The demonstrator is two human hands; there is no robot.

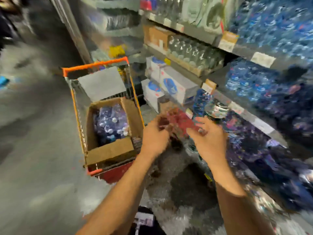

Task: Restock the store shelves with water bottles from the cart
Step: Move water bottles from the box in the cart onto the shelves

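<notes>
While blur hides both hands' fingers (201, 122), the cart (94, 67) stands on grey floor (42, 158) beside shelves (199, 33).

Motion blur smears fingers (162, 122), shelf stock (271, 92).

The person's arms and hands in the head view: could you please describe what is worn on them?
Both forearms are bare up to the frame's lower edge, with no sleeves showing. The left hand and right hand wear no gloves. Motion blur hides any rings; no watch or wristband is apparent.
</notes>
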